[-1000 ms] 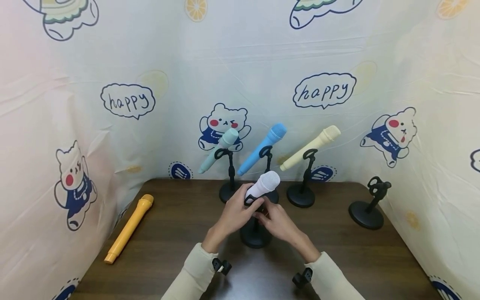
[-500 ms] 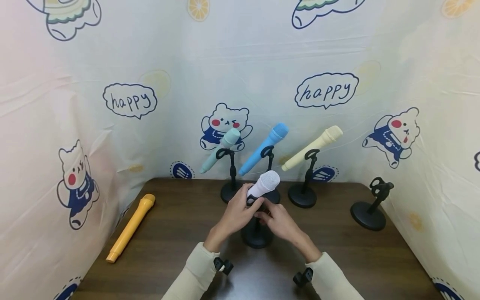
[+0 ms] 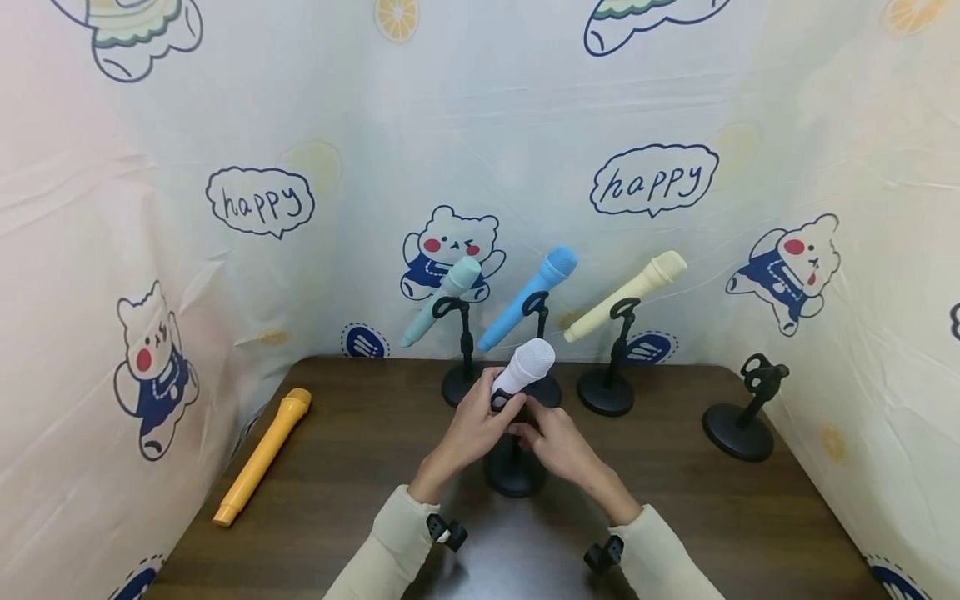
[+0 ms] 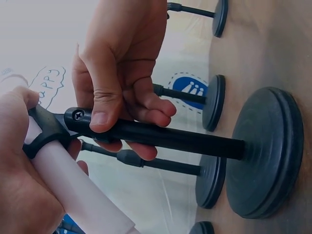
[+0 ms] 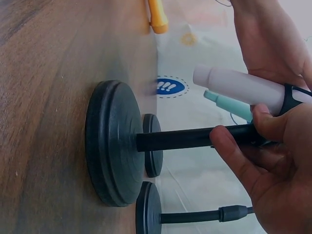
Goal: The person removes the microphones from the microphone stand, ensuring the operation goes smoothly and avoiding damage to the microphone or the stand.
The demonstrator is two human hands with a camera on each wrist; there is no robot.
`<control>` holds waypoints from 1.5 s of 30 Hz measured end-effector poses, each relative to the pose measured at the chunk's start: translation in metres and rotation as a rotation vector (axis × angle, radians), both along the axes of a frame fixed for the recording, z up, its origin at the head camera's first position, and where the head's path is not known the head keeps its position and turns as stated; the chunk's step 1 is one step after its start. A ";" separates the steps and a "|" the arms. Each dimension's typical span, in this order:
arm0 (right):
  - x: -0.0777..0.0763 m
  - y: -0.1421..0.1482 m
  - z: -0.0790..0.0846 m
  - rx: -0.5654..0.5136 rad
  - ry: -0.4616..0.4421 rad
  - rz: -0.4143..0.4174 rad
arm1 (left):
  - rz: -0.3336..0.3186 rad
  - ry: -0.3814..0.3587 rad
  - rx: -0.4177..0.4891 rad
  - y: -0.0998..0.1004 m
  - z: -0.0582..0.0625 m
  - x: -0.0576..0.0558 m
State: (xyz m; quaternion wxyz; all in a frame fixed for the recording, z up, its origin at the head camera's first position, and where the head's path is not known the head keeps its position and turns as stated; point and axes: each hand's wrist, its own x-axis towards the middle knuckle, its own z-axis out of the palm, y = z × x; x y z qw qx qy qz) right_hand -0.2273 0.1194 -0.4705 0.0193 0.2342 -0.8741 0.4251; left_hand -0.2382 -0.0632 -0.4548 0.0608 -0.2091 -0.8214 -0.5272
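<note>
A white microphone [image 3: 532, 362] sits slanted in the clip [image 4: 47, 131] of a black microphone stand [image 3: 515, 472] at the table's middle. My left hand [image 3: 472, 425] grips the microphone at the clip, its thumb toward my right hand. Below the clip, my right hand [image 3: 561, 446] holds the top of the stand's pole [image 4: 190, 141] between thumb and fingers. The round base [image 5: 114, 144] stands flat on the table. In the right wrist view the microphone's lower end [image 5: 214, 78] sticks out free past the left hand.
Behind stand three more stands, carrying a mint microphone [image 3: 442, 298], a blue microphone [image 3: 528, 296] and a cream microphone [image 3: 626, 296]. A stand without a microphone [image 3: 742, 421] is at the right. An orange microphone [image 3: 262, 457] lies on the table [image 3: 360, 433] at the left.
The white microphone's head has tipped slightly to the left. Both hands keep their places on the microphone and the stand.
</note>
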 end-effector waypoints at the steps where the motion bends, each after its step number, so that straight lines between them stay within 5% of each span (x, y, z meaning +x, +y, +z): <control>1: 0.000 0.000 0.000 -0.001 0.001 -0.002 | -0.002 -0.003 0.009 0.000 0.000 0.000; 10: -0.002 -0.001 0.000 0.009 -0.015 -0.009 | -0.035 -0.110 0.126 -0.001 -0.007 -0.001; 45: -0.002 0.000 -0.003 -0.063 -0.054 -0.005 | 0.047 -0.175 0.520 0.007 -0.041 -0.001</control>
